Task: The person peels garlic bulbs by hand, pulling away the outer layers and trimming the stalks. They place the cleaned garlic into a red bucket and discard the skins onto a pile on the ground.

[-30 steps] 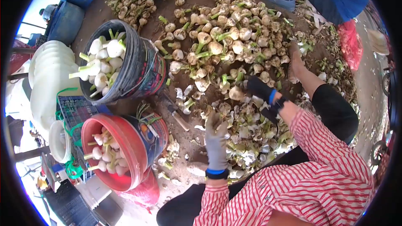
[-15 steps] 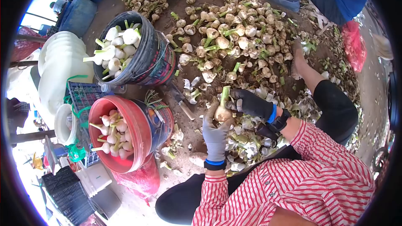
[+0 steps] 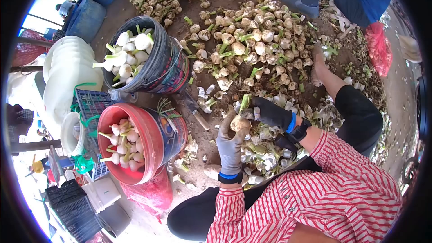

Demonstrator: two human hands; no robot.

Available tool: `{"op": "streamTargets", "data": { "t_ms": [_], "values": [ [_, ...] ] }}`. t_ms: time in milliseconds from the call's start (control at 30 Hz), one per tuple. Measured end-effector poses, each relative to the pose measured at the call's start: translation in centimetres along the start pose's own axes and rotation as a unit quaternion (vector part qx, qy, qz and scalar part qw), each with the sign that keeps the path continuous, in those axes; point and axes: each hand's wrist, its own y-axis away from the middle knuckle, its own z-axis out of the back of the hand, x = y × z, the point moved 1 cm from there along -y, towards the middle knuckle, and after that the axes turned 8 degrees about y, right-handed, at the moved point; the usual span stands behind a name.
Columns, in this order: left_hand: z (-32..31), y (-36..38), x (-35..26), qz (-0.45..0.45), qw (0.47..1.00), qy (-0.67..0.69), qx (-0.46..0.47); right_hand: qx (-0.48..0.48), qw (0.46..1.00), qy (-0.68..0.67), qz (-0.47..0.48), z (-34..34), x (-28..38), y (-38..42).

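My left hand (image 3: 230, 148), in a grey glove, is closed around the underside and left side of a garlic bulb (image 3: 238, 124). The bulb's green stem points up, leaning slightly right. From the right, my right hand (image 3: 273, 113) in a dark glove has its thumb and fingers pressed on the bulb near the stem base. Loose peeled skins (image 3: 265, 157) lie beneath both hands. Beyond them spreads a big heap of unpeeled garlic (image 3: 261, 40), with stems attached.
At left, a dark bucket (image 3: 177, 65) and a red bucket (image 3: 104, 128) hold whitish garlic. A wooden-handled knife (image 3: 200, 119) lies beside them. A pink mesh sack (image 3: 153, 193) and black crate (image 3: 72, 202) are nearby. Another person's foot (image 3: 299, 5) is beyond the heap.
The garlic's stem has tipped a little to the right, and the bulb has turned slightly in my hands. The right thumb has shifted a little on it.
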Motion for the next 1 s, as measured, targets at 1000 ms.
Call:
{"op": "streamTargets", "data": {
  "t_ms": [1000],
  "values": [
    [3.7, -1.1, -0.3, 0.049, 0.982, -0.183, 0.005, 0.017, 0.976, -0.202, -0.076, 1.0, -0.1, 1.8]
  ]
}}
